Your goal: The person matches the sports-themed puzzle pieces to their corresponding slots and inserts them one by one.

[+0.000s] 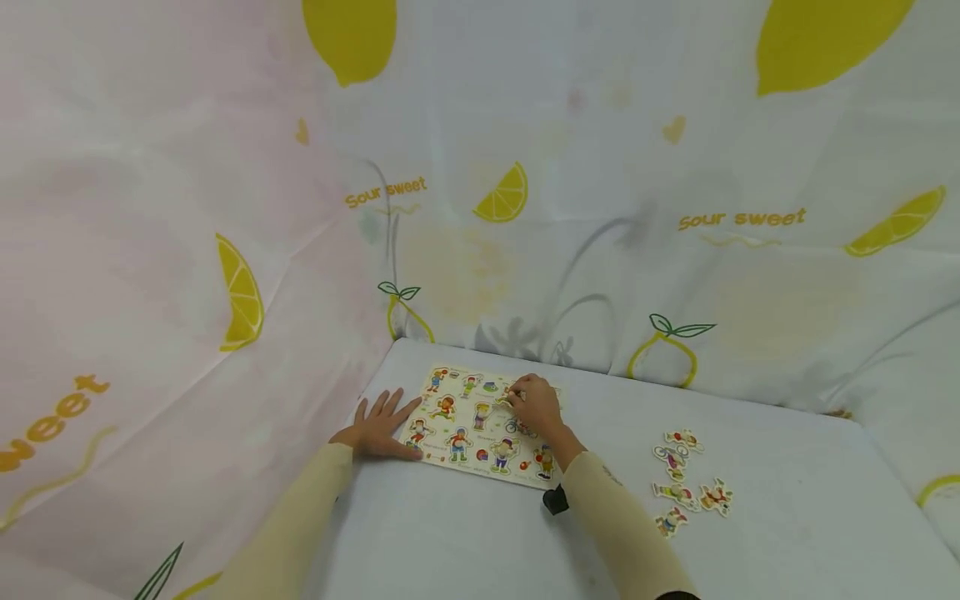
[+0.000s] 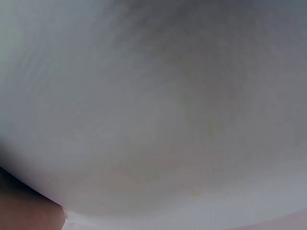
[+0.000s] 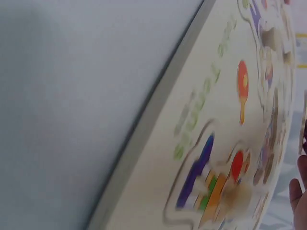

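A cream wooden puzzle board (image 1: 442, 446) with printed sports figures lies flat on the white table. My left hand (image 1: 378, 429) rests at its left edge, fingers spread and thumb along the front left corner. Over the upper right part of the board is my right hand (image 1: 537, 404), fingers bent downward, pinching a small puzzle piece (image 3: 304, 122) that is mostly hidden behind them in the head view. At the right edge of the right wrist view, the fingers (image 3: 300, 191) show just below that piece. The left wrist view holds mostly blurred white cloth.
Several loose figure pieces lie right of the board, among them a cyclist piece (image 1: 672, 460) and a red-clothed piece (image 1: 716, 497). A small black object (image 1: 556, 500) sits by my right wrist at the board's front edge. Lemon-printed curtains (image 1: 480, 275) enclose the table's back and left.
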`<state>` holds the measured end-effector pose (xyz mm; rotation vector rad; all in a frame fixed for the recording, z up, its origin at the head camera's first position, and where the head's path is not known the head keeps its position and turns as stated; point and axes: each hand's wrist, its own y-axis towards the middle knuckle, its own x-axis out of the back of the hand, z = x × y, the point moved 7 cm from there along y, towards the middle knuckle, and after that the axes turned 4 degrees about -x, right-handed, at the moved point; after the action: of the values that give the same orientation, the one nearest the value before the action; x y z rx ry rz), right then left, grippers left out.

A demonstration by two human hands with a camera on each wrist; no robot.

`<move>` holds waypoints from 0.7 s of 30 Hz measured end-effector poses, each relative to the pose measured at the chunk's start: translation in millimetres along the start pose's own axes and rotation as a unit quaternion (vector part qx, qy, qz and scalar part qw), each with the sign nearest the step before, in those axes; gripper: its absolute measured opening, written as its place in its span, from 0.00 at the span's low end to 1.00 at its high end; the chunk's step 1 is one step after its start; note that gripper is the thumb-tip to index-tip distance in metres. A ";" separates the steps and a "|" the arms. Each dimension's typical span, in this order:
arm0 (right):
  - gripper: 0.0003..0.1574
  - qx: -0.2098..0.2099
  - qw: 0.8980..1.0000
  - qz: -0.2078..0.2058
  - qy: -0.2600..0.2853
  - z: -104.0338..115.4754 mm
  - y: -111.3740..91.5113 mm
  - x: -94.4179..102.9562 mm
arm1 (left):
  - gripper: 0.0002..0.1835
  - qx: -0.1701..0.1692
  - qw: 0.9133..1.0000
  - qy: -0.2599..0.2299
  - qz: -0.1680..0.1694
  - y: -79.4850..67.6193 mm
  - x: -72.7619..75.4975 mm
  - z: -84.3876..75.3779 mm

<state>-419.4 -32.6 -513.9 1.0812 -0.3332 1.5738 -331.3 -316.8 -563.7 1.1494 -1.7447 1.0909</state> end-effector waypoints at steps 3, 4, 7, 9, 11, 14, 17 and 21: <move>0.08 0.011 1.000 0.002 0.014 13.8 6.9 -9.8 | 0.66 -0.005 1.000 -0.004 -0.013 1.4 3.5 -0.1; 0.08 0.010 1.000 0.007 0.017 18.4 8.5 -13.1 | 0.66 -0.008 1.000 -0.007 -0.016 1.9 4.0 0.1; 0.08 0.006 0.999 0.024 0.021 32.2 11.6 -23.3 | 0.66 -0.009 1.000 -0.003 -0.011 2.0 4.0 0.6; 0.09 0.005 0.999 0.038 0.009 41.0 13.3 -30.8 | 0.66 -0.008 1.000 -0.003 -0.006 1.2 4.0 0.3; 0.09 0.017 0.999 0.045 -0.004 51.0 14.4 -38.0 | 0.66 -0.005 1.000 -0.007 -0.003 0.1 5.0 -0.2; 0.10 0.039 0.998 0.050 -0.017 65.5 15.7 -48.0 | 0.66 0.005 1.000 0.003 0.002 -1.2 5.9 0.2; 0.09 0.053 0.997 0.051 -0.022 76.3 14.8 -57.7 | 0.65 0.002 1.000 0.014 -0.003 0.1 4.0 2.4; 0.10 0.054 0.996 0.068 -0.032 82.8 9.3 -71.9 | 0.64 -0.009 1.000 0.018 -0.005 1.1 -0.5 1.0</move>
<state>-394.5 -139.5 -522.2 1.2150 -0.3744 1.6967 -332.4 -317.4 -564.8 1.1196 -1.7168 1.0818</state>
